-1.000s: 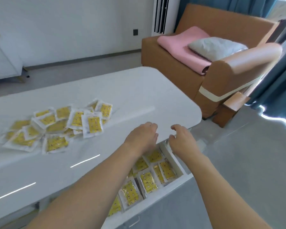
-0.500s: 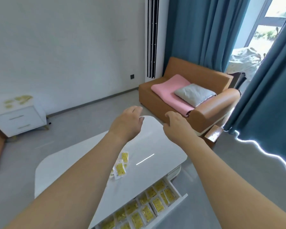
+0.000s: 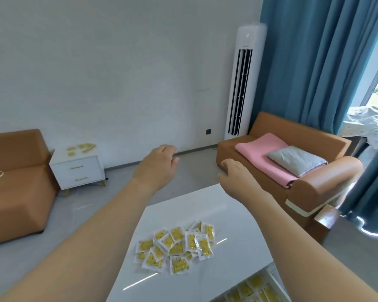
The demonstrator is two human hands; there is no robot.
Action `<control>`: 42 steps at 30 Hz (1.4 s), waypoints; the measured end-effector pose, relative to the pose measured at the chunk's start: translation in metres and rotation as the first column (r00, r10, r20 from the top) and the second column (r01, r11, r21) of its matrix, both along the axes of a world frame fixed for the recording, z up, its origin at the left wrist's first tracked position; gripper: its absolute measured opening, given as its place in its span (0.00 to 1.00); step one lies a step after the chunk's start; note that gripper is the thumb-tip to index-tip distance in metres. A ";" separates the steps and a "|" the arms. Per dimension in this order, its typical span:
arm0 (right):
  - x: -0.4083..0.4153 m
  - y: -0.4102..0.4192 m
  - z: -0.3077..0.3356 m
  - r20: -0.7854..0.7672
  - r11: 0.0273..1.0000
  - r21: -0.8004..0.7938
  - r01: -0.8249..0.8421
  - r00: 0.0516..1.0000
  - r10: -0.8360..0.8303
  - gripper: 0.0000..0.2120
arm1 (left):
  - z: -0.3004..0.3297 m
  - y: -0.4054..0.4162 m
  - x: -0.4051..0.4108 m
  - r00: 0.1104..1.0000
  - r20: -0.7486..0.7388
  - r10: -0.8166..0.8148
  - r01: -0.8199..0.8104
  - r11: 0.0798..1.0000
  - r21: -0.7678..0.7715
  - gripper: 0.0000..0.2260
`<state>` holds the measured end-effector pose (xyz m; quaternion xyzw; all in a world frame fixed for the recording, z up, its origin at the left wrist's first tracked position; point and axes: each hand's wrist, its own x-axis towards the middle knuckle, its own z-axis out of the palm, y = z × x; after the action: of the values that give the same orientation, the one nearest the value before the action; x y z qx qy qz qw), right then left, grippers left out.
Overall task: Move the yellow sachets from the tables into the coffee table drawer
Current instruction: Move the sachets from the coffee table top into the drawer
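A heap of yellow sachets (image 3: 176, 247) lies on the white coffee table (image 3: 225, 214) below my arms. The table's drawer (image 3: 271, 277) stands pulled out at the bottom right, with several yellow sachets (image 3: 251, 290) lying inside. More yellow sachets (image 3: 81, 147) sit on top of a white bedside cabinet (image 3: 79, 171) by the far wall. My left hand (image 3: 159, 166) and my right hand (image 3: 236, 175) are raised in the air above the table's far end, fingers loosely curled, both holding nothing.
A brown sofa (image 3: 15, 182) fills the left side. A second brown sofa (image 3: 303, 171) with a pink blanket (image 3: 264, 158) and a grey cushion (image 3: 297, 160) stands at the right. A white standing air conditioner (image 3: 242, 83) and blue curtains (image 3: 314, 62) are behind it. Grey floor (image 3: 194, 171) lies between the furniture.
Both hands have risen from the open drawer into the air. The view has swung up and left, bringing the bedside cabinet, the left sofa and the sachet heap into sight.
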<state>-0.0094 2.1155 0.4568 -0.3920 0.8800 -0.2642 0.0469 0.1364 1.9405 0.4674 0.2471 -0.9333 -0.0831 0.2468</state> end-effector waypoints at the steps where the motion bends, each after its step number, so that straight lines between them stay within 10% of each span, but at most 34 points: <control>1: 0.021 -0.018 0.002 0.004 1.000 -0.003 -0.005 1.000 0.005 0.23 | 0.004 -0.017 0.022 1.000 0.003 -0.001 0.001 1.000 -0.013 0.18; 15: 0.236 -0.271 0.031 0.022 0.992 -0.005 -0.124 0.992 0.124 0.23 | 0.030 -0.255 0.244 0.997 0.037 0.073 -0.073 0.997 0.011 0.19; 42: 0.255 -0.867 0.029 0.015 0.998 -0.059 0.016 1.000 -0.016 0.23 | 0.056 -0.865 0.245 0.998 0.028 -0.062 0.062 0.998 -0.025 0.19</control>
<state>0.2451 1.2487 0.4853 -0.3842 0.8745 -0.2934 0.0397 0.3815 1.0759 0.5234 0.2160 -0.9448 -0.0754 0.2345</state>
